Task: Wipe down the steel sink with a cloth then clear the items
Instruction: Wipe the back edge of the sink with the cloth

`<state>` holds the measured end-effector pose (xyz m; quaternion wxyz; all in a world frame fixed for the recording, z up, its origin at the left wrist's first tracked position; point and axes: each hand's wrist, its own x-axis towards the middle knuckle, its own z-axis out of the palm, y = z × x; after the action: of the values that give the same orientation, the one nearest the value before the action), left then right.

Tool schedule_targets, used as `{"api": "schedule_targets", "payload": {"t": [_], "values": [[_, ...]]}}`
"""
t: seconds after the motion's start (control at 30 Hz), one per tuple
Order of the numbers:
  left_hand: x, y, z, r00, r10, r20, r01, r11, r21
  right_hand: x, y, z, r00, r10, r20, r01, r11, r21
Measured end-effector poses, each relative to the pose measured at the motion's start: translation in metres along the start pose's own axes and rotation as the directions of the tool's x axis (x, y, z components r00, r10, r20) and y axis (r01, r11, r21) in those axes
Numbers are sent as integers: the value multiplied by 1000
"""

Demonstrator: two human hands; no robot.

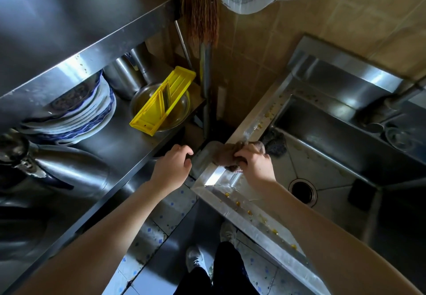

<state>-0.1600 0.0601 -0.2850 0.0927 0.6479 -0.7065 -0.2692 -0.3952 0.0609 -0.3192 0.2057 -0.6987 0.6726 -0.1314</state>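
Note:
The steel sink point(251, 122) fills the right side, with yellow food scraps point(250, 212) scattered along its left and front rims. At the rim's near-left corner my right hand point(254, 163) grips a bunched brownish cloth point(227, 155) and presses it onto the steel. My left hand point(173, 166) is just left of that corner, fingers curled round the edge of a grey metal pan point(204, 156) held against the rim's outer side. A dark scouring pad point(275, 143) lies in the basin's near-left corner, and a black block point(359, 193) lies right of the drain point(302, 190).
The tap point(391, 101) reaches over the basin from the right, with a glass point(397, 136) below it. A steel shelf point(129, 138) on the left holds stacked blue-rimmed plates point(78, 115), a yellow slicer point(163, 101) in a steel bowl, and a kettle point(53, 170). A broom point(201, 9) hangs in the corner.

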Motion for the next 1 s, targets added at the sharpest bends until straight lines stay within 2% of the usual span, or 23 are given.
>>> {"api": "schedule_targets", "payload": {"t": [0.13, 0.27, 0.37, 0.6, 0.77, 1.0], "values": [[-8, 0, 7, 999, 30, -12, -30, 999, -16, -24, -10, 14, 1000, 29, 0, -29, 998, 53], [-13, -1, 17, 1000, 14, 27, -14, 1000, 1, -32, -22, 23, 985, 162, -59, -149, 973, 176], [-16, -2, 24, 998, 22, 52, -23, 999, 22, -29, -31, 30, 979, 198, -49, -192, 975, 110], [-17, -3, 38, 999, 26, 38, -26, 1000, -3, -8, -26, 31, 970, 215, -113, -206, 975, 83], [-10, -1, 45, 995, 10, 95, -9, 1000, -11, 28, -6, 16, 957, 252, -142, -249, 968, 35], [5, 17, 55, 991, 114, 76, -115, 993, 12, 91, 25, -21, 924, 353, -150, -352, 935, 33]]}}
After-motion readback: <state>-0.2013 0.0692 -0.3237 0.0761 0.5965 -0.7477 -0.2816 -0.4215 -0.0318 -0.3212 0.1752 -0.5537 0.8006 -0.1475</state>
